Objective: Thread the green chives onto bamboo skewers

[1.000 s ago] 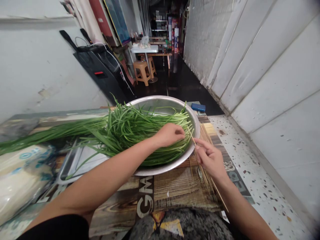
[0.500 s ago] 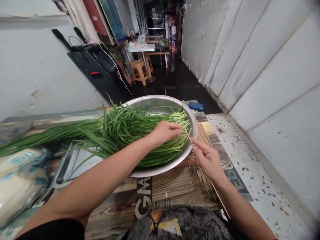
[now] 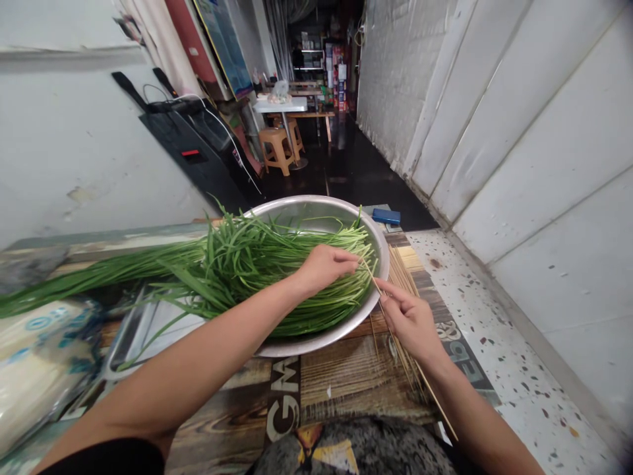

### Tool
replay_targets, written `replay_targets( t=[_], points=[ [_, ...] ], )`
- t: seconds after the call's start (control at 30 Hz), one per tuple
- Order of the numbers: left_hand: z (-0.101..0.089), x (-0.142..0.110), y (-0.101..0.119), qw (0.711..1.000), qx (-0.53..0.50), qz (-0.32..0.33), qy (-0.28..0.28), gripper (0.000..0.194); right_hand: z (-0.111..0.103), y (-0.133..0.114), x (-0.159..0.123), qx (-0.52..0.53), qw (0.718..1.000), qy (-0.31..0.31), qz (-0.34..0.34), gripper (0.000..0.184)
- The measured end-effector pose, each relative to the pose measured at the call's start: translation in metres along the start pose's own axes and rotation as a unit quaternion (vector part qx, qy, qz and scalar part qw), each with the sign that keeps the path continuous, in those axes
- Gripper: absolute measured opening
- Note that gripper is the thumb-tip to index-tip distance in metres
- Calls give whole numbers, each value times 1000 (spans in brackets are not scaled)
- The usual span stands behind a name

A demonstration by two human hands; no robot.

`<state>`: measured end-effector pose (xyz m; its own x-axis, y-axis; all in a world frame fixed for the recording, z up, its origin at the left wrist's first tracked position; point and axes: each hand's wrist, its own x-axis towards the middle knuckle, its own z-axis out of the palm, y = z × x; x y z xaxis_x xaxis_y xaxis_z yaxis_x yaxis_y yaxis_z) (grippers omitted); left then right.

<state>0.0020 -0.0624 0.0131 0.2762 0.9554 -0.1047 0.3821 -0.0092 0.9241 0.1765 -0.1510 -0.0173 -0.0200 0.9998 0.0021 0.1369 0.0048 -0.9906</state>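
Pale walls flank a narrow room with a glossy dark floor, a wood-patterned desk filling the foreground. Two bare hands work a little apart at the right side of a metal basin: the right hand pinches a slender stick between thumb and fingers, its lower length slanting back along the forearm, while the left hand has its fingertips drawn together at the stick's upper end — whether they grip the tip or a stalk is too small to tell. Beneath the left hand, a heap of long green stalks lies in the basin, pale cut ends to the right, leafy tips spilling over the left rim and across the desk. More sticks lie loosely on the desk just beside the basin, partly under the right hand. Left of the basin, leaves trail over a shallow tray, with a clear plastic bag of whitish contents near it. Beyond the basin's far right rim sits a small blue case. Farther back — tan plastic stools and a black machine leaning along the left wall.
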Motion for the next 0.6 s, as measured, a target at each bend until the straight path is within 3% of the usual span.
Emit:
replay_targets(
  t=[0.33,0.5,0.6],
  points=[
    [0,0,-3,991,87,99,39,22,3,2,0,15,1000,1,6,44],
    [-1,1,-5,985,123,122,24,20,4,4,1,54,998,6,10,43],
    [0,-1,-4,974,153,168,14,20,5,1,2,53,998,18,9,37]
  ],
)
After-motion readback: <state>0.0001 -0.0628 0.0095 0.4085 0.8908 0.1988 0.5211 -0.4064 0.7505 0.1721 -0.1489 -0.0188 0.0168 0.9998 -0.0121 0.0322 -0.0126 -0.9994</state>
